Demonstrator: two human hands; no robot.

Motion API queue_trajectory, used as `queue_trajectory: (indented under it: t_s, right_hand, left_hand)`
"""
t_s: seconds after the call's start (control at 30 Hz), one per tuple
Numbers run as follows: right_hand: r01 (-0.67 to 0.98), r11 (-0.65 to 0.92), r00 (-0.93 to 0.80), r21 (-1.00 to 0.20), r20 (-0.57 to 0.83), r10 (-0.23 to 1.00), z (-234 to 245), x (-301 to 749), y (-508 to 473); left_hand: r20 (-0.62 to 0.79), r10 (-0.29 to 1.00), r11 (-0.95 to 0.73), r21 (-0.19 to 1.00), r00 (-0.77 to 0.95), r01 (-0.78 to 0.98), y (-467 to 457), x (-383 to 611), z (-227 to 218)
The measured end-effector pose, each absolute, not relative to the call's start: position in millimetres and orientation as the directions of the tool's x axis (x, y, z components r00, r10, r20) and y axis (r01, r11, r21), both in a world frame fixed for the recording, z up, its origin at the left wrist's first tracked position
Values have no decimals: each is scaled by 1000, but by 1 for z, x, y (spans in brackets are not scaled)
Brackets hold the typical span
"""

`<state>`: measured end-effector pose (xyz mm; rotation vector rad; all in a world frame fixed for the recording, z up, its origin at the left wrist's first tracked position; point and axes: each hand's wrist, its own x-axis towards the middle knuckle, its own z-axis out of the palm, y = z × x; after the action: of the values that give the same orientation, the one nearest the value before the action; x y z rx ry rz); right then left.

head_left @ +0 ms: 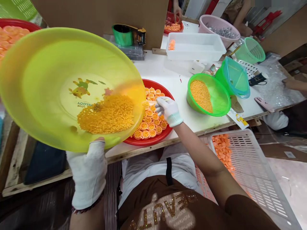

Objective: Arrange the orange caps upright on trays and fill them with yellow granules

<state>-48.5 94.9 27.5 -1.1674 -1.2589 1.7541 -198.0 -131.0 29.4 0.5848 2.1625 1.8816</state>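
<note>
My left hand [89, 174], in a white glove, grips the near rim of a big yellow-green bowl [48, 64] and holds it tilted over the table. A heap of small yellow beads [107, 113] lies in its lower right side. My right hand [168, 110], also gloved, is closed on a small pale spoon [150, 103] over a red tray [158, 88]. The tray holds several small orange caps [151, 123] filled with yellow beads. The bowl's edge hides the tray's left part.
A green bowl [220, 99] with more yellow beads sits right of the tray, a teal basin [233, 76] behind it. Farther back stand a white tub [195, 46], pink basin [218, 24], green basket [251, 49] and tape dispenser [128, 33]. White crate [251, 166] at right. Another person's hand [177, 12] at the back.
</note>
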Motion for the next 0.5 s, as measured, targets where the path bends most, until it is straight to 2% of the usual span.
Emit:
queue_trajectory:
  t_s: [0.13, 0.23, 0.37, 0.43, 0.5]
  right_hand:
    - [71, -182, -315, -981, -195, 929, 21, -52, 109]
    - [242, 35, -328, -970, -47, 943, 11, -54, 111]
    - [389, 450, -462, -804, 253, 850, 3, -54, 105]
    - [390, 560, -523, -731, 324, 788, 5, -53, 102]
    - [367, 579, -523, -728, 353, 776, 10, -53, 97]
  left_hand:
    - [137, 339, 25, 988, -931, 154, -139, -213, 28]
    - [169, 316, 62, 978, -934, 198, -142, -220, 27]
    - [170, 333, 81, 975, -927, 208, -143, -220, 27]
    - [154, 333, 71, 980, -930, 187, -142, -217, 28]
    - [134, 337, 66, 984, -932, 165, -140, -214, 29]
